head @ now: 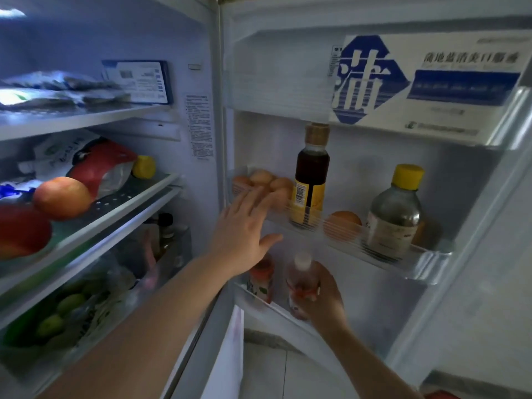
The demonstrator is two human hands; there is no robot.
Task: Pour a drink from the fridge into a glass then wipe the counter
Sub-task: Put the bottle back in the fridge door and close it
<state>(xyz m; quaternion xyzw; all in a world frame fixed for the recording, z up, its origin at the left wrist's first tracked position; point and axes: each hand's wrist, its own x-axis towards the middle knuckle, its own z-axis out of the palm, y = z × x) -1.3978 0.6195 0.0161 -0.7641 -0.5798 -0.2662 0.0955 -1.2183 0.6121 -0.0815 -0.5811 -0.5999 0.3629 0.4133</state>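
Note:
The fridge stands open, its door swung to the right. My right hand is wrapped around a small clear bottle with a white cap and reddish label, standing in the lower door rack. A second small bottle with a red-and-white label stands just left of it. My left hand is open with fingers spread, resting against the front rail of the middle door rack, in front of several eggs.
The middle door rack also holds a dark sauce bottle, an orange and a yellow-capped bottle. A blue-and-white box fills the upper door rack. Fridge shelves at left hold fruit, bags and green fruit in a drawer.

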